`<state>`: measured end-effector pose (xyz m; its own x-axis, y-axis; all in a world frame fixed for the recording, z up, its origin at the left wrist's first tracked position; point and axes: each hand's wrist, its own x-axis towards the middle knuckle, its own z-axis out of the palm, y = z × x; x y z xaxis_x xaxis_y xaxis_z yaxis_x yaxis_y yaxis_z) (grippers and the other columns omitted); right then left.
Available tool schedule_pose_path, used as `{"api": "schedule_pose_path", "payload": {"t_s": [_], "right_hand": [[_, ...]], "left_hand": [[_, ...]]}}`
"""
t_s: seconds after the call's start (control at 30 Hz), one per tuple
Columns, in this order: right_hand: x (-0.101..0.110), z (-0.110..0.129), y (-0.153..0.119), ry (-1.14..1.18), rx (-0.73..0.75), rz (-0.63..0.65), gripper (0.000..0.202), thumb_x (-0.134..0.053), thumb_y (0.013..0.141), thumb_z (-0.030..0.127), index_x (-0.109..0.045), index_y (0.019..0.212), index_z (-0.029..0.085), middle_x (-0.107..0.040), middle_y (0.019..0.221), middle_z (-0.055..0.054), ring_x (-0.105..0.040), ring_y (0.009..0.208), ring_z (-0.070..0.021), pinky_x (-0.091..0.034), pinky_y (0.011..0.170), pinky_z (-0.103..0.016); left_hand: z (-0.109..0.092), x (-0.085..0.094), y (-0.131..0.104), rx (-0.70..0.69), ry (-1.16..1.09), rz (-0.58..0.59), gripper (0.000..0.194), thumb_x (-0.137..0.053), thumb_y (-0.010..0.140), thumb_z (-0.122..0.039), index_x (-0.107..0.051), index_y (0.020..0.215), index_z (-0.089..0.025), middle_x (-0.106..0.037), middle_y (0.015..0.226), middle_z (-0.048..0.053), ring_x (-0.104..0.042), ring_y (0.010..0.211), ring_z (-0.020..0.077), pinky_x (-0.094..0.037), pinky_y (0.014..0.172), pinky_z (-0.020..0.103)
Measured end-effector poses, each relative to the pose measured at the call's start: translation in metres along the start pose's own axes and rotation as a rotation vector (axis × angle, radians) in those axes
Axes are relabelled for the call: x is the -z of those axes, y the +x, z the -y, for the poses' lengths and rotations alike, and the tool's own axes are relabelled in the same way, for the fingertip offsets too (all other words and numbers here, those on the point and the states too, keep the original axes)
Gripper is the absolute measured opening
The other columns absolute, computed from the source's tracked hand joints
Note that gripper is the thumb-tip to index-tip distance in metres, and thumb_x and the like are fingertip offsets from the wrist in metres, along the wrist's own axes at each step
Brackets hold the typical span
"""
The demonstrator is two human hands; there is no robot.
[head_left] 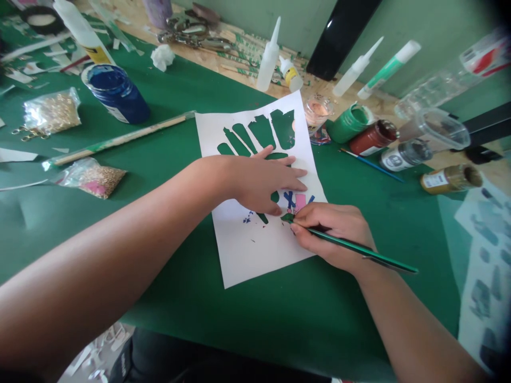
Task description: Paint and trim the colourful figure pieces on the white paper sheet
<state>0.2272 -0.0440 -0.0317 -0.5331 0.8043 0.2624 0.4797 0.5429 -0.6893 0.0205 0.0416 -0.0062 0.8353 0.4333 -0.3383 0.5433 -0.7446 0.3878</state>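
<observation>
A white sheet of paper (239, 266) lies on the green tabletop, with several shapes cut out so that green shows through. My left hand (265, 178) rests flat across the sheet, fingers spread, holding nothing. At the sheet's right edge, my right hand (333, 234) pinches a slim green pen-like tool (383, 259). Its working end is at a small green patch by my left thumb; the fingers partly hide it, and I cannot tell its exact kind. Blue marks (289, 200) and a pink rectangle (300, 202) show on the paper between my hands.
An open blue paint jar (128, 101) and bags of gold beads (101, 178) stand left. Beyond the sheet are glue bottles (268, 61). At right are open paint jars (375, 137), a thin blue paintbrush (377, 166) and a clear plastic cup (443, 130).
</observation>
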Motion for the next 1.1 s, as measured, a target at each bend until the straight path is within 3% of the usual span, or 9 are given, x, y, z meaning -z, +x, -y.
{"api": "schedule_pose_path", "payload": {"t_s": [0.67,0.77,0.87,0.97,1.1], "right_hand": [[0.007,-0.006,0.003,0.099,0.000,0.051,0.016,-0.073,0.079,0.011,-0.065,0.072,0.022,-0.071,0.074,0.001,-0.067,0.066,-0.0137,-0.054,0.060,-0.026],[0.007,-0.009,-0.002,0.184,-0.046,-0.024,0.012,-0.073,0.080,0.013,-0.067,0.075,0.021,-0.071,0.075,0.000,-0.068,0.065,-0.0147,-0.054,0.057,-0.027],[0.010,-0.010,-0.008,0.276,-0.127,-0.220,0.002,-0.070,0.088,0.022,-0.068,0.087,0.022,-0.072,0.074,0.000,-0.069,0.061,-0.0156,-0.056,0.053,-0.028],[0.015,-0.007,-0.012,0.099,-0.129,-0.276,0.015,-0.058,0.098,0.024,-0.068,0.109,0.023,-0.076,0.080,-0.003,-0.073,0.069,-0.0172,-0.058,0.061,-0.030],[0.023,-0.004,-0.010,-0.307,-0.006,-0.067,0.018,-0.058,0.099,0.026,-0.068,0.113,0.022,-0.077,0.102,-0.006,-0.072,0.096,-0.0224,-0.054,0.084,-0.039]], "left_hand": [[0.002,-0.001,0.001,-0.027,0.010,-0.002,0.070,-0.056,0.091,-0.044,-0.034,0.155,-0.029,-0.012,0.169,-0.003,0.001,0.155,0.0331,0.008,0.122,0.057],[0.002,-0.001,0.001,-0.014,0.015,0.002,0.070,-0.057,0.091,-0.044,-0.033,0.156,-0.031,-0.013,0.169,-0.004,0.000,0.155,0.0327,0.008,0.123,0.057],[0.003,-0.002,-0.001,-0.023,0.027,-0.007,0.069,-0.056,0.092,-0.044,-0.033,0.156,-0.031,-0.013,0.168,-0.004,-0.001,0.156,0.0313,0.006,0.123,0.057],[0.002,0.000,-0.004,-0.003,0.051,-0.041,0.067,-0.055,0.094,-0.045,-0.035,0.155,-0.030,-0.016,0.168,-0.001,-0.003,0.156,0.0283,-0.001,0.125,0.053],[-0.002,0.001,-0.009,0.095,0.094,-0.073,0.061,-0.056,0.096,-0.042,-0.040,0.153,-0.027,-0.021,0.167,0.005,-0.011,0.156,0.0291,-0.019,0.123,0.048]]}}
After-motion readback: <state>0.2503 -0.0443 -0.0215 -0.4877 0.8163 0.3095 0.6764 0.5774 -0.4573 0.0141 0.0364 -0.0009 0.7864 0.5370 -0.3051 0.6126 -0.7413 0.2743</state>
